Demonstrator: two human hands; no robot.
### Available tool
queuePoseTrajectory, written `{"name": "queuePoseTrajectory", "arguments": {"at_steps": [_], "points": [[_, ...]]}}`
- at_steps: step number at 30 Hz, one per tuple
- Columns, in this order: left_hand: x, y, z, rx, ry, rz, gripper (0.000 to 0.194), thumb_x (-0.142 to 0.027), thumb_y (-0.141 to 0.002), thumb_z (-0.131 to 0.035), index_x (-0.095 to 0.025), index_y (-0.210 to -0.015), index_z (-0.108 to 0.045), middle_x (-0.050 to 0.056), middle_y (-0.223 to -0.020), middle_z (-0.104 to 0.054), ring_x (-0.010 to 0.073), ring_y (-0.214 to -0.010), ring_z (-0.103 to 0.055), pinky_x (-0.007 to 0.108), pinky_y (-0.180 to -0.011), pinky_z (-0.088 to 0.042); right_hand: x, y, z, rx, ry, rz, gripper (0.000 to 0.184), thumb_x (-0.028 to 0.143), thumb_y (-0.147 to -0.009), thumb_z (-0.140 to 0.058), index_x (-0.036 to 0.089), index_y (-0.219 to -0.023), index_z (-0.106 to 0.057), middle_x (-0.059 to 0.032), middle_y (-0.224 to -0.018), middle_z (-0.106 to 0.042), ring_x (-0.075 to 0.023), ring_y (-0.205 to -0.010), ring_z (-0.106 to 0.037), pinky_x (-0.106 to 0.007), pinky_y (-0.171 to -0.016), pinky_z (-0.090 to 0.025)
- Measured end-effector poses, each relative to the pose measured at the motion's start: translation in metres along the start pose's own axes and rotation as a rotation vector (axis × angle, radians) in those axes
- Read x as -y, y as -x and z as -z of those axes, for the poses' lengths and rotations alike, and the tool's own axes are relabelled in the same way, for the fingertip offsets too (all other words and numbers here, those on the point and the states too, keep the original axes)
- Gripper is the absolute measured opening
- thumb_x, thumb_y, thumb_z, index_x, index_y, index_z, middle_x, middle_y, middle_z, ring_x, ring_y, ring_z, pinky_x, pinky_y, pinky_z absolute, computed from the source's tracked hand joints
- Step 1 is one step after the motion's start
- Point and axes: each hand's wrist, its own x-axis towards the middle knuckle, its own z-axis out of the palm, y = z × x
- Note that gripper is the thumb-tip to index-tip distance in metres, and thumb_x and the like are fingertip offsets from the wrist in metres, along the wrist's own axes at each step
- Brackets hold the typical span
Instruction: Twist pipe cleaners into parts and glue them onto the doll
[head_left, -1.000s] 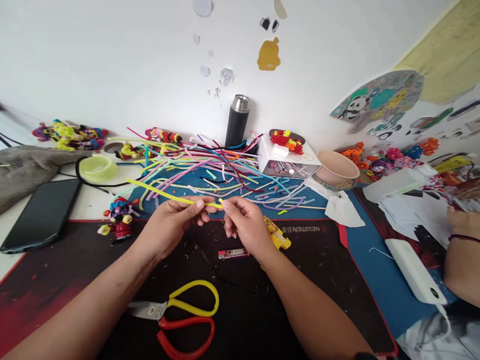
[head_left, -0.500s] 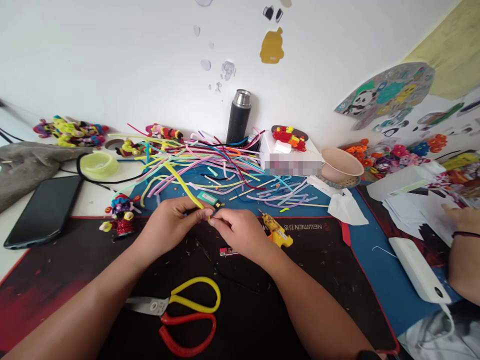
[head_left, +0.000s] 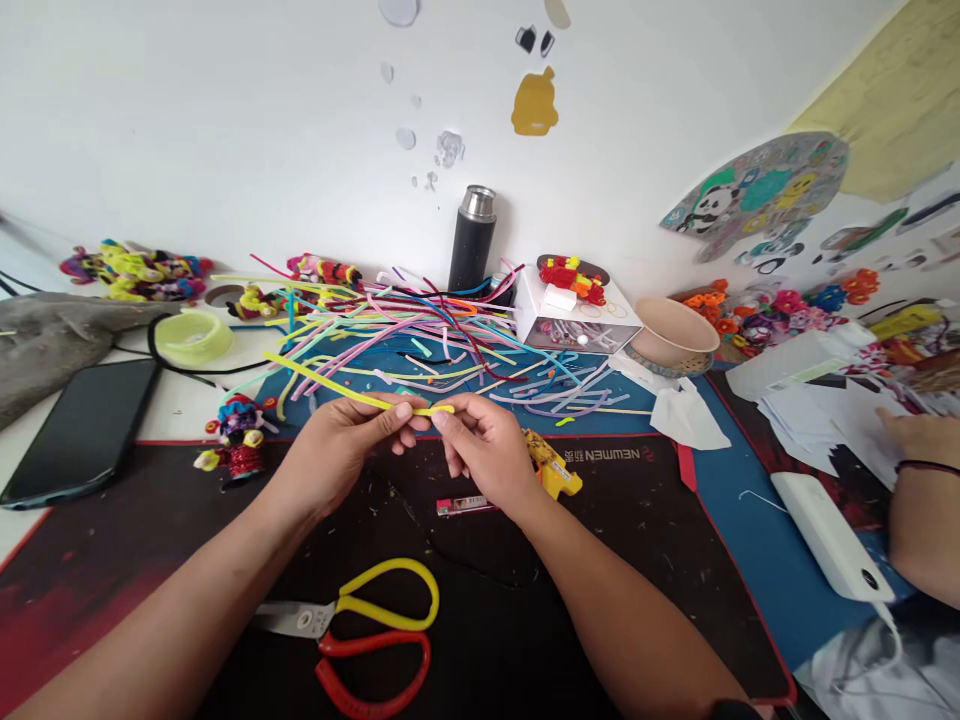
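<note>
My left hand pinches a long yellow pipe cleaner between thumb and fingers, and the stem runs up and left from it over the blue mat. My right hand pinches the same stem's near end, just right of the left fingertips. Both hands hover over the far edge of the black desk mat. Behind them lies a heap of coloured pipe cleaners.
Scissors with yellow and red handles lie near me. A small red box and a yellow glue gun sit by my right hand. A phone, a flask, a bowl and another person's hand are around.
The yellow pipe cleaner tilted steeply while my hands came together, then swung back to a flatter line. Both hands kept their hold on it.
</note>
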Motion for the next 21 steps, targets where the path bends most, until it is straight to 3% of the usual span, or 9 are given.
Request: {"name": "queuePoseTrajectory", "arguments": {"at_steps": [7, 13, 17, 21], "points": [[0.006, 0.001, 0.002, 0.084, -0.129, -0.005, 0.044, -0.062, -0.072, -0.098, -0.019, -0.078, -0.088, 0.009, -0.078, -0.083, 0.0186, -0.068, -0.07, 0.026, -0.061, -0.055, 0.002, 0.002, 0.001, -0.098, 0.047, 0.055, 0.035, 0.056, -0.099, -0.071, 0.022, -0.092, -0.066, 0.0076, -0.056, -0.055, -0.0106, -0.044, -0.051, -0.024, -0.048, -0.041], [0.004, -0.001, 0.01, 0.04, -0.323, -0.048, 0.045, -0.064, -0.078, -0.092, -0.02, -0.085, -0.088, 0.01, -0.082, -0.084, 0.0219, -0.071, -0.072, 0.029, -0.064, -0.056, 0.002, 0.005, 0.005, -0.075, 0.336, 0.141, 0.026, 0.043, -0.105, -0.066, 0.021, -0.092, -0.073, 0.0055, -0.059, -0.056, -0.012, -0.052, -0.051, -0.026, -0.057, -0.039], [-0.005, 0.005, 0.01, -0.031, -0.549, -0.197, 0.039, -0.062, -0.084, -0.085, -0.022, -0.083, -0.086, 0.005, -0.078, -0.082, 0.0225, -0.072, -0.071, 0.03, -0.066, -0.053, 0.001, 0.004, 0.007, -0.006, 0.569, 0.227, 0.022, 0.034, -0.106, -0.065, 0.021, -0.091, -0.076, 0.0029, -0.07, -0.063, -0.0128, -0.065, -0.054, -0.026, -0.066, -0.037], [-0.008, 0.01, 0.004, 0.029, -0.691, -0.396, 0.029, -0.051, -0.093, -0.077, -0.024, -0.082, -0.083, 0.002, -0.08, -0.081, 0.0209, -0.073, -0.07, 0.03, -0.07, -0.052, -0.003, 0.004, 0.006, 0.107, 0.731, 0.201, 0.021, 0.027, -0.106, -0.068, 0.021, -0.086, -0.074, 0.0025, -0.071, -0.066, -0.0131, -0.065, -0.052, -0.027, -0.066, -0.033]]}}
